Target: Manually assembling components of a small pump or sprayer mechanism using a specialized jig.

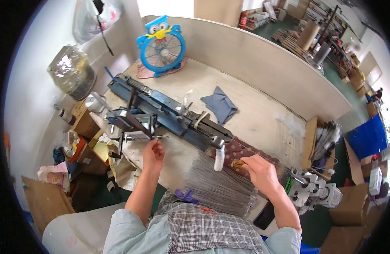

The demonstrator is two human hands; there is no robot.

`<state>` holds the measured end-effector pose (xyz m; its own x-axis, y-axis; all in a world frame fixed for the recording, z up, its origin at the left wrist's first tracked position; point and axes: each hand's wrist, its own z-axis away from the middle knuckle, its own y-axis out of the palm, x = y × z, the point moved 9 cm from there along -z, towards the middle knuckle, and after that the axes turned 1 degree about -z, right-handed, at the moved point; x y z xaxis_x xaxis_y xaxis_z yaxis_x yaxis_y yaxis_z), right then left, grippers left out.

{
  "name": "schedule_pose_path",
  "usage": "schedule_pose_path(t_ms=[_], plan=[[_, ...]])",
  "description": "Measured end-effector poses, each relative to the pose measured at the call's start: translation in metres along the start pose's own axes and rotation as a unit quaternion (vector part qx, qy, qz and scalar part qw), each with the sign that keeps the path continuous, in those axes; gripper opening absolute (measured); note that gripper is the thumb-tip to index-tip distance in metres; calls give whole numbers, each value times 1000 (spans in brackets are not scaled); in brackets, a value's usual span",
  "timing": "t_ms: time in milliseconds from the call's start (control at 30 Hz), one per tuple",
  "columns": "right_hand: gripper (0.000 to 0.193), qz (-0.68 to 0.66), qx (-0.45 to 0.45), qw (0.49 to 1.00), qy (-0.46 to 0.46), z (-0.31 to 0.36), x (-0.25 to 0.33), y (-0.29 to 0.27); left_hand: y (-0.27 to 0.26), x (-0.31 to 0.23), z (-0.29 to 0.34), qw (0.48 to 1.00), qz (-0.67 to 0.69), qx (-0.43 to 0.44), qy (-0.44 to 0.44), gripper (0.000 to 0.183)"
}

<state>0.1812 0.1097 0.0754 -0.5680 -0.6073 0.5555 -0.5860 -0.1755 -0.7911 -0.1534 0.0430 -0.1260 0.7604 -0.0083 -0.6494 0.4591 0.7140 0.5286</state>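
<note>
My left hand (153, 154) is closed, its fingertips raised by a thin metal rod (161, 137) on the bench machine's side frame. Whatever lies between those fingers is too small to make out. In my right hand (262, 172) is a small yellow-brown handle-like piece (237, 163), gripped by thumb and fingers. The long blue-black machine (161, 111) runs diagonally across the table. A white-wrapped crank handle (219, 159) hangs from its near end, left of my right hand. Below it, a wide bundle of thin grey wires (216, 182) lies between my forearms.
A blue cartoon-shaped fan (163, 47) stands at the back. A grey cloth (220, 105) lies beyond the machine. A dark phone (264, 216) sits at the near right edge, close to a metal machine part (315, 190). Cardboard boxes (86, 122) stand at the left.
</note>
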Motion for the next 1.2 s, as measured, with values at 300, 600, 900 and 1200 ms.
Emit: schedule_pose_path(t_ms=[300,600,900,1200], plan=[[17,-98,-92,977,167,13,-59,-45,219,119,129,907,-205,368,0,19],[19,-172,-94,973,122,37,-69,-51,239,145,134,897,-252,363,10,18],[9,87,-190,978,-9,-25,-25,-39,209,109,112,951,-171,258,2,17],[18,-43,-19,996,79,-41,-36,-6,207,106,112,936,-205,285,-8,28]])
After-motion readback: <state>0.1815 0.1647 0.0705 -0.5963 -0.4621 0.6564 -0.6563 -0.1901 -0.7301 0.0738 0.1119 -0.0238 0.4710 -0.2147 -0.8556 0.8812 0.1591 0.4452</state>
